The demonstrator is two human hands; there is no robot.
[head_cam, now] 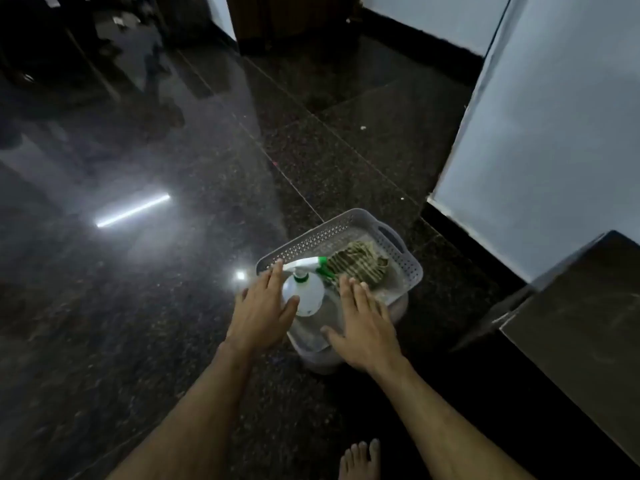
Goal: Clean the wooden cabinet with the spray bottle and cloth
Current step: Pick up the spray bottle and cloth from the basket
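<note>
Head view shows my left hand [262,308] spread flat with fingers loose, touching the spray bottle [302,292], while my right hand [362,325] hovers unclenched just beside it. Both sit low centre over a grey basket [412,268] on the floor [138,306], the striped cloth [356,261] inside.

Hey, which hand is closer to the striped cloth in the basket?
Right. The right hand hovers open with its fingertips just short of the striped cloth. The left hand is farther away, beside the spray bottle.
</note>
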